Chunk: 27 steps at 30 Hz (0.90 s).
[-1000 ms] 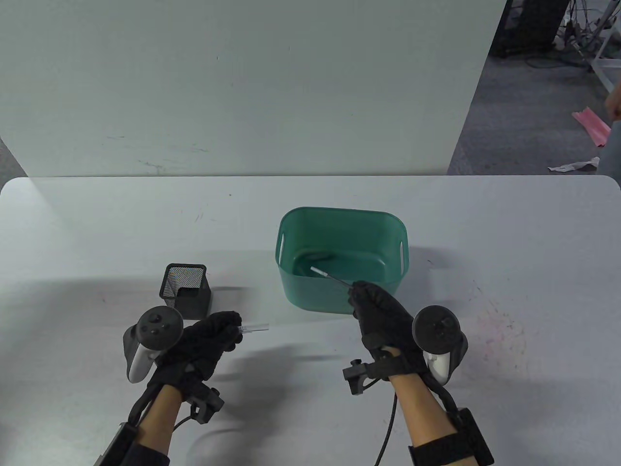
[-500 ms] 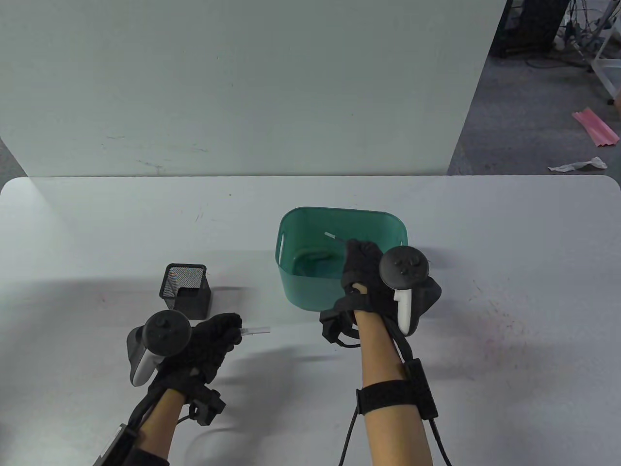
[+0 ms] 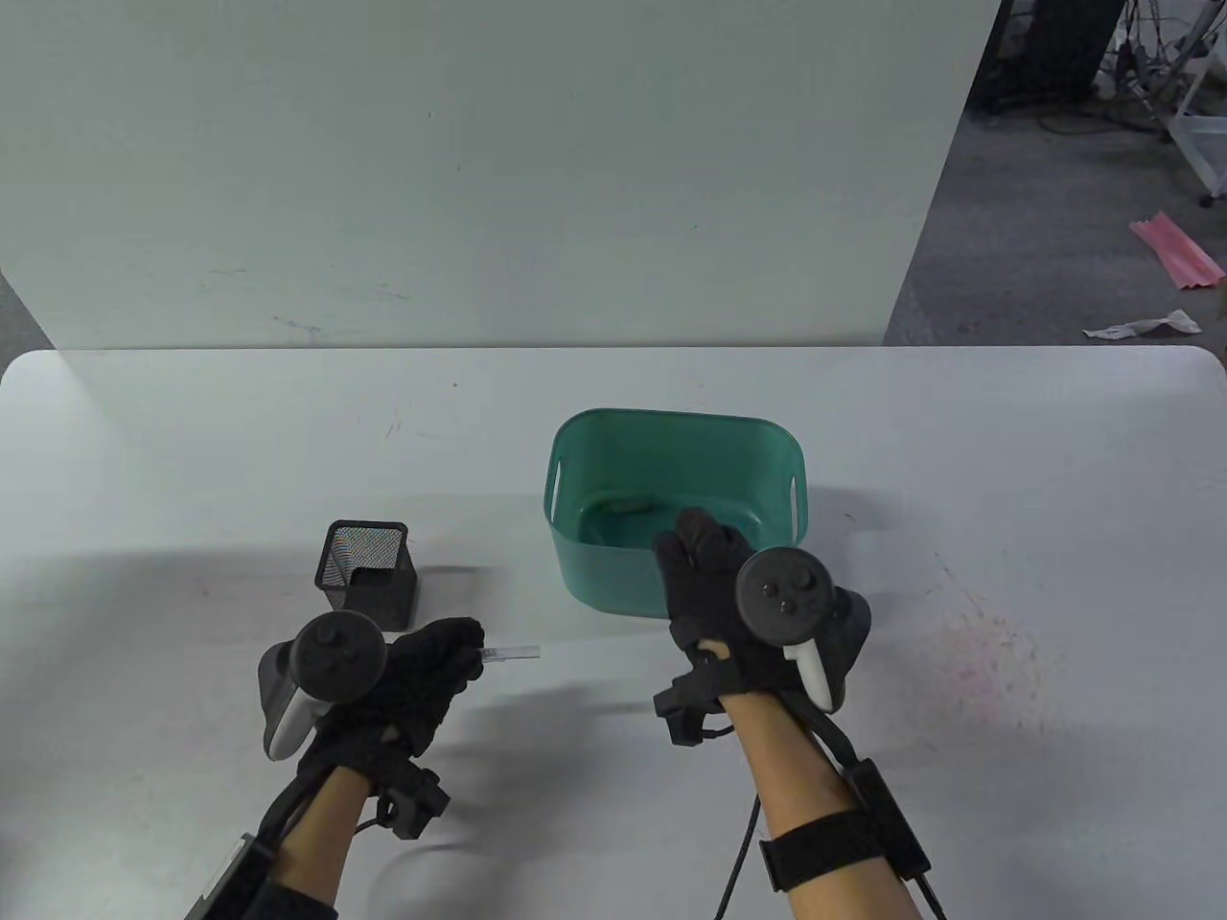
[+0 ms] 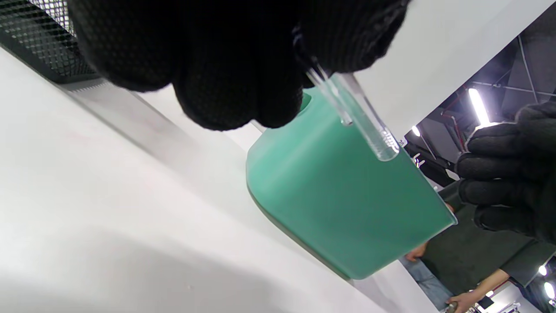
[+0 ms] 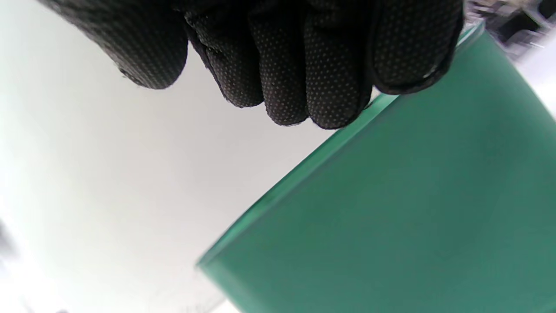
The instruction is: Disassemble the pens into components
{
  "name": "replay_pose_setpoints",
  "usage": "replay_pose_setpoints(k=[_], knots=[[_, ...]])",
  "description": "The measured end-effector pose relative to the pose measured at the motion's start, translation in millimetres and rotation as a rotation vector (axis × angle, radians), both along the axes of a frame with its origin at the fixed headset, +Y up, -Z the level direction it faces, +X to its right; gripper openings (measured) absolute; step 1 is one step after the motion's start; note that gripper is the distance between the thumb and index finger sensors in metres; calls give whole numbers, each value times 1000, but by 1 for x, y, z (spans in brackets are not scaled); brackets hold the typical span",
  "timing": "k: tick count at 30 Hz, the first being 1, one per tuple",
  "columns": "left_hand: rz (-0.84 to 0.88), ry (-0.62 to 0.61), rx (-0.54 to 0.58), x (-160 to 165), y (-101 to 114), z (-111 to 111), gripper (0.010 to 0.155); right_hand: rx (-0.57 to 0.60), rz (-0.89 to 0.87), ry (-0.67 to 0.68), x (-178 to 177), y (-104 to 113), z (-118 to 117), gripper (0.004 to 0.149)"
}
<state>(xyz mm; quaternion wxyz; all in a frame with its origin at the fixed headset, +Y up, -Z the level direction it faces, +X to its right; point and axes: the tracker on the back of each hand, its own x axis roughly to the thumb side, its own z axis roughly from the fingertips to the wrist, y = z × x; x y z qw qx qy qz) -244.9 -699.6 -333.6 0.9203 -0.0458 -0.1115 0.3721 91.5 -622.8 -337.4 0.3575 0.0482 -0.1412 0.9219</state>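
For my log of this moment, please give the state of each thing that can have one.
Clear pen barrel: hollow, held off the table by the left hand.
Right hand: holds nothing, fingers at the bin's near rim.
Green bin: upright, open; contents unclear.
Black mesh pen holder: upright, looks empty.

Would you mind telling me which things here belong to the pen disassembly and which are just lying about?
Job:
- clear barrel, pinched in the left hand
- green bin; right hand at its near rim, holding nothing visible
- mesh cup, probably for pens

Lying about:
- pink sheet and white scrap on the floor
- white board behind the table
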Motion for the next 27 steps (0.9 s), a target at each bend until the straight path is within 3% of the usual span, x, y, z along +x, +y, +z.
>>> replay_pose_setpoints(k=[4,7,10,14,22,27], knots=[[-26,-3,-28,2,-7,-3,45,94,140,133,-14,-10,20,52],[-27,6,-31,1,-7,-4,45,108,334,255,-21,-23,34,53],[7,18,-25,-1,-5,-3,45,98,419,288,-18,-38,41,53],[27,30,1,-2,0,1,45,55,405,299,-12,-55,43,53],[53,39,27,3,10,2,45,68,364,335,-9,-68,43,53],[50,25,45,14,35,-2,45,36,327,337,-7,-71,42,54]])
